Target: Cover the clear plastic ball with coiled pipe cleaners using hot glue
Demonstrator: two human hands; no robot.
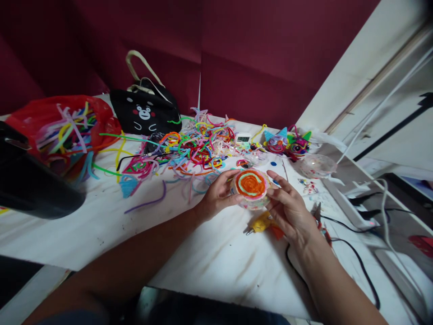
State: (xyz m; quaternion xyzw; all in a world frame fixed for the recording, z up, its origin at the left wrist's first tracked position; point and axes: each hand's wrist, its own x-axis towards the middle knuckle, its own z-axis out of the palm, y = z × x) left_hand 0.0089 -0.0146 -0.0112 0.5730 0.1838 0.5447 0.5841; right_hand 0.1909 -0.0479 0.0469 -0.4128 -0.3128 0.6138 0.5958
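Both hands hold one round clear piece point(252, 188) filled with a coiled pipe-cleaner spiral, orange in the middle with green and red rings. My left hand point(218, 194) grips its left rim, fingers curled around it. My right hand point(287, 207) cups its right side, fingers partly stretched along the rim. The piece is held just above the white table point(216, 257). Under my right hand lies a yellow glue gun point(262, 224) with an orange trigger part.
A tangle of coloured pipe cleaners point(192, 149) covers the table's far middle. A red plastic bag point(64, 126) with more stands far left, a black bear-face bag point(145, 113) behind. Two pipe-cleaner cat heads point(287, 143), a clear dome point(317, 165), black cables point(355, 257) lie right.
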